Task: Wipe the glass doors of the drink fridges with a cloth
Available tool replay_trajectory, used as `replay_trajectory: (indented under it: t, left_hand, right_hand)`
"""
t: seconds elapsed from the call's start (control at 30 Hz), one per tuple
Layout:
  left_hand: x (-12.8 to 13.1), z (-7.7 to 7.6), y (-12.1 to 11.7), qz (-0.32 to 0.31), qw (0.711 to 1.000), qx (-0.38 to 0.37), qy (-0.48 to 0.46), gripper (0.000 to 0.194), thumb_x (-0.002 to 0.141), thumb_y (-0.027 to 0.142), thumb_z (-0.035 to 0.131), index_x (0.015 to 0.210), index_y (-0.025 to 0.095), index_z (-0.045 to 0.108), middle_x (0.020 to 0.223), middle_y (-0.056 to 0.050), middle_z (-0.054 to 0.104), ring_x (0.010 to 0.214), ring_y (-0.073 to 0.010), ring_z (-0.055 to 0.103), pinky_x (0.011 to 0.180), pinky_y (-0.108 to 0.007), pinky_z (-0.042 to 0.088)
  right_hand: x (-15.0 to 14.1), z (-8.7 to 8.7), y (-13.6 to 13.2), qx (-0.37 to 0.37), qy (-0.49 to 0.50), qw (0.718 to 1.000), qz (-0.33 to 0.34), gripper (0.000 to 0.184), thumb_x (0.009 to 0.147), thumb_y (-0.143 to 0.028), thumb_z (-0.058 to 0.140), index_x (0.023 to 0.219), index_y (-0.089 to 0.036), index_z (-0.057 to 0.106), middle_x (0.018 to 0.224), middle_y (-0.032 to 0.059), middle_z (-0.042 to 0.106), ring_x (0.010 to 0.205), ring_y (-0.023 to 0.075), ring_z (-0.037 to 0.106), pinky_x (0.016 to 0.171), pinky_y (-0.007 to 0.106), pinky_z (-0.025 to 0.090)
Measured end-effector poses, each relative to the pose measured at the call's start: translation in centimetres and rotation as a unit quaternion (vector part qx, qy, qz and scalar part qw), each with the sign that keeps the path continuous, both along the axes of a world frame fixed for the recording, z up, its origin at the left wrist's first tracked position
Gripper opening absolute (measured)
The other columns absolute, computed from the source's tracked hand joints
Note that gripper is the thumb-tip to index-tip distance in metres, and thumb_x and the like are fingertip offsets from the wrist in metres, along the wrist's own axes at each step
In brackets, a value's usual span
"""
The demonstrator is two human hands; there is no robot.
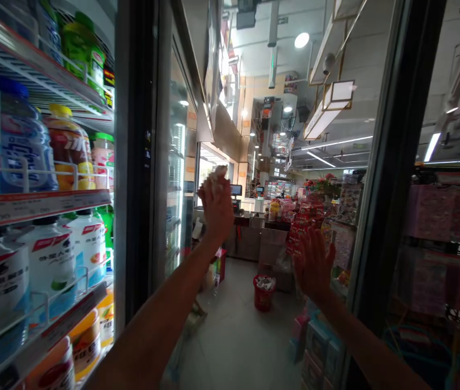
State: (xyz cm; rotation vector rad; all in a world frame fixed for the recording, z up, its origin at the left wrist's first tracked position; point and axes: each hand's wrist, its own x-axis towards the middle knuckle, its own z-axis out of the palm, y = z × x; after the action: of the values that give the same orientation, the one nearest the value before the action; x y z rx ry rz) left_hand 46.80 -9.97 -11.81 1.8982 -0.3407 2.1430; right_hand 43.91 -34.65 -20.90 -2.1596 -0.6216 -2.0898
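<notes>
My left hand (215, 208) is raised at the middle of a glass door (360, 141) with a dark frame. Its fingers are closed over a crumpled pale cloth (220, 172), which shows only at the fingertips; whether it is cloth or paper is hard to tell. The hand appears to be against the glass. Lower and to the right, my right hand (314, 264) is open, fingers stretched upward and holding nothing. It is at or very near the pane; contact cannot be made out.
On the left, a lit cooler shelf (43, 203) carries several drink bottles (26, 141). The dark door frame (136, 162) stands beside it. Through the glass are a red bucket (264, 295) on the floor, a checkout counter (246, 241), stacked boxes (319, 346) and red packaged goods (306, 216).
</notes>
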Motion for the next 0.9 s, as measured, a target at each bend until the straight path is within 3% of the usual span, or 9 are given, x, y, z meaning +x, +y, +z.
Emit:
replay_trajectory:
  t: [0.17,0.23,0.37,0.43,0.53,0.63,0.7,0.8,0.9]
  left_hand:
    - [-1.1,-4.1,-3.8,-0.014,0.973,0.229,0.012,0.047,0.085,0.023,0.046,0.132,0.028,0.039,0.138,-0.002,0.043,0.138,-0.0249,0.014,0.111,-0.055,0.011]
    - [-1.2,-4.2,-1.3,-0.005,0.984,0.174,0.026,0.048,0.087,0.027,0.043,0.135,0.026,0.034,0.140,-0.005,0.040,0.137,-0.0234,0.017,0.112,-0.052,0.013]
    - [-1.0,-3.5,6.7,0.021,0.993,-0.114,-0.006,0.050,0.093,0.026,0.027,0.139,0.009,0.021,0.143,-0.019,0.028,0.137,-0.0268,0.017,0.109,-0.053,0.020]
    - [-1.0,-4.5,6.9,0.024,0.989,-0.145,-0.020,0.047,0.093,0.024,0.026,0.137,0.006,0.026,0.142,-0.021,0.029,0.137,-0.0285,0.014,0.109,-0.055,0.019]
    - [-1.5,-7.5,1.9,0.010,0.999,0.044,-0.005,0.043,0.090,0.027,0.038,0.132,0.018,0.038,0.141,-0.011,0.036,0.136,-0.0221,0.021,0.112,-0.047,0.020]
    - [-2.0,-9.4,-1.3,0.003,0.953,0.303,0.009,0.046,0.086,0.030,0.046,0.131,0.026,0.038,0.140,-0.006,0.040,0.135,-0.0211,0.025,0.112,-0.050,0.017]
    - [-1.9,-9.1,0.6,0.012,0.973,0.229,0.015,0.046,0.086,0.029,0.045,0.132,0.026,0.038,0.139,-0.006,0.040,0.136,-0.0225,0.022,0.111,-0.051,0.017]
    - [-0.9,-7.7,5.4,0.020,0.997,-0.071,-0.011,0.048,0.090,0.025,0.036,0.137,0.020,0.030,0.141,-0.014,0.036,0.137,-0.0229,0.019,0.109,-0.052,0.022]
    - [-0.5,-8.1,4.7,0.014,0.998,-0.057,-0.007,0.047,0.089,0.022,0.036,0.136,0.016,0.032,0.142,-0.017,0.032,0.138,-0.0264,0.011,0.107,-0.058,0.019]
  right_hand:
    - [-0.7,5.0,1.3,0.031,0.013,0.999,-0.021,0.062,0.089,-0.036,0.036,0.144,-0.023,0.011,0.149,0.0102,0.020,0.137,0.0265,0.016,0.108,0.055,0.007]
    - [-1.0,5.6,1.5,0.033,0.006,0.999,-0.012,0.060,0.089,-0.037,0.036,0.143,-0.023,0.013,0.147,0.0102,0.025,0.137,0.0261,0.018,0.109,0.054,0.007]
    - [-1.6,5.1,1.6,0.028,-0.004,1.000,-0.007,0.061,0.089,-0.035,0.036,0.144,-0.022,0.012,0.146,0.0098,0.028,0.136,0.0264,0.020,0.109,0.054,0.008]
    - [-1.7,4.9,1.7,0.025,-0.003,1.000,-0.011,0.061,0.089,-0.034,0.037,0.144,-0.023,0.012,0.146,0.0096,0.027,0.137,0.0265,0.019,0.108,0.055,0.007]
    - [-1.6,5.0,1.6,0.023,-0.010,1.000,-0.013,0.060,0.089,-0.034,0.037,0.143,-0.023,0.014,0.147,0.0091,0.027,0.137,0.0259,0.019,0.109,0.054,0.007]
    - [-1.3,5.1,1.2,0.015,-0.010,1.000,-0.012,0.058,0.089,-0.034,0.037,0.143,-0.024,0.016,0.147,0.0078,0.027,0.137,0.0248,0.019,0.109,0.054,0.007]
    - [-1.1,5.1,0.9,0.007,-0.005,1.000,-0.014,0.058,0.089,-0.033,0.036,0.142,-0.025,0.016,0.147,0.0069,0.026,0.137,0.0242,0.018,0.109,0.053,0.007]
    - [-1.0,5.0,0.8,0.004,0.003,1.000,-0.028,0.058,0.089,-0.032,0.035,0.143,-0.025,0.015,0.149,0.0057,0.022,0.138,0.0239,0.015,0.109,0.052,0.008]
    - [-0.8,4.9,1.1,0.010,0.004,0.999,-0.034,0.058,0.089,-0.032,0.035,0.143,-0.025,0.015,0.149,0.0054,0.022,0.138,0.0242,0.015,0.109,0.052,0.008]
